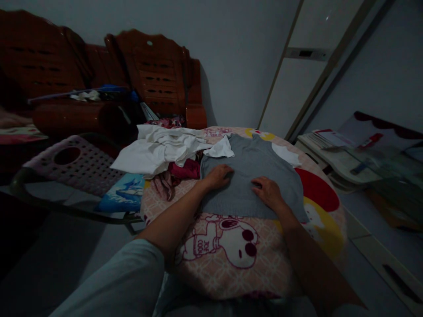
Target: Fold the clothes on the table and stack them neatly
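A grey knitted sleeveless top (pixel 251 163) lies spread out, its ribbed hem toward me. My left hand (pixel 218 177) rests on its left part, fingers loosely stretched out over the fabric. On the lower right part of the top is my right hand (pixel 267 193), thumb and fingers apart with nothing between them. Touching the top's upper left is a pile of white clothing (pixel 158 149), one white end of which overlaps the grey fabric. Dark red cloth (pixel 187 171) shows beneath the pile.
A round table with a patterned pink cloth (pixel 264 264) carries the garments. To the left stands a woven chair (pixel 74 165) with a blue printed bag (pixel 124 193) beside it. Wooden seats (pixel 158 72) line the wall; a cabinet with papers (pixel 333 138) is at right.
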{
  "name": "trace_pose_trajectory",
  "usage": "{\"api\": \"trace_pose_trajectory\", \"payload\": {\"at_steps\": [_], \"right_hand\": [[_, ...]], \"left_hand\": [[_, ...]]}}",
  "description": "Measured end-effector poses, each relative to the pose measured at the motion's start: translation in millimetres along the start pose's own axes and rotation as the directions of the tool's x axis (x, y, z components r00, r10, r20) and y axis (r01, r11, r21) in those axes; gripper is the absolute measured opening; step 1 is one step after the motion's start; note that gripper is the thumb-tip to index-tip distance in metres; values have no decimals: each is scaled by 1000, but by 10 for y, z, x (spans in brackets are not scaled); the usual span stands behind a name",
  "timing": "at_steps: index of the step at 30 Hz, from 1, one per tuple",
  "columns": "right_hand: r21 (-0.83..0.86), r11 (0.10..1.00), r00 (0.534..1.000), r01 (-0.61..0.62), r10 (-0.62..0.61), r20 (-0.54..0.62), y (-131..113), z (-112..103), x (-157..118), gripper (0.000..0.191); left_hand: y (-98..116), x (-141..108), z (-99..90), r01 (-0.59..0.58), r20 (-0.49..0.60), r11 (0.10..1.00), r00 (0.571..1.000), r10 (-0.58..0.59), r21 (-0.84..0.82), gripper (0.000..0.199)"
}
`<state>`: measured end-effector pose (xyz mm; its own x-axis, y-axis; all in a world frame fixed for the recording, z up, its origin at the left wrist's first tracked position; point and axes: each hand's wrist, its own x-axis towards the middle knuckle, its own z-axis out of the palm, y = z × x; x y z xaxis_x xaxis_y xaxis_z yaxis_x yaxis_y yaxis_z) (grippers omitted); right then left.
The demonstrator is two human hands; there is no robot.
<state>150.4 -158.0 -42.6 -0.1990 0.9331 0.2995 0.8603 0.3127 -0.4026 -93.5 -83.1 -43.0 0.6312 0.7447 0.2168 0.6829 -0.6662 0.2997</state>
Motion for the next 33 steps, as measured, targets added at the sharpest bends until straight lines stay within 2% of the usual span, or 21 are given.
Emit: {"api": "trace_pose_trajectory", "payload": {"at_steps": [5,7,9,10,12,13,15,17,18,21,23,27,30,33], "right_hand": [[88,996,998,-5,10,-55,50,-46,18,21],[165,986,997,-30,40,-61,46,-102,18,18],[237,969,994,-76,93,-60,45,-148,19,14],[269,958,991,-100,121,-62,48,-160,19,14],[335,931,981,-144,178,-73,65,-161,23,16],[369,915,975,-166,207,-74,77,-153,25,18],[428,878,962,-213,264,-65,102,-130,26,19],[466,849,949,-251,312,-56,122,-116,23,20],[479,837,942,-266,330,-53,126,-116,20,21],[521,796,927,-308,375,-26,118,-149,12,23],[553,763,915,-336,403,-1,102,-185,10,24],[598,722,903,-349,430,7,85,-234,11,26],[607,714,901,-348,433,7,90,-232,11,26],[605,718,902,-345,431,2,102,-216,10,26]], "left_hand": [[-315,46,-7,188,-52,980,981,-184,73,46],[-288,46,-69,230,-60,971,972,-226,63,46],[-116,25,-155,220,-46,975,975,-220,11,43],[21,2,-198,186,-20,982,982,-186,-36,40],[367,-72,-252,38,91,984,996,-22,-175,32],[552,-121,-256,-76,161,966,980,119,-246,31],[888,-225,-214,-311,235,903,892,385,-298,37],[1111,-303,-129,-408,254,891,857,449,-199,46],[1169,-323,-85,-424,257,894,856,448,-146,47],[1155,-303,-2,-394,249,912,878,410,-113,34],[1050,-250,7,-361,239,909,883,405,-206,22],[838,-162,11,-309,211,834,873,439,-457,9],[781,-138,37,-202,194,823,916,350,-531,7],[803,-135,39,-130,179,848,950,254,-514,9]]}}
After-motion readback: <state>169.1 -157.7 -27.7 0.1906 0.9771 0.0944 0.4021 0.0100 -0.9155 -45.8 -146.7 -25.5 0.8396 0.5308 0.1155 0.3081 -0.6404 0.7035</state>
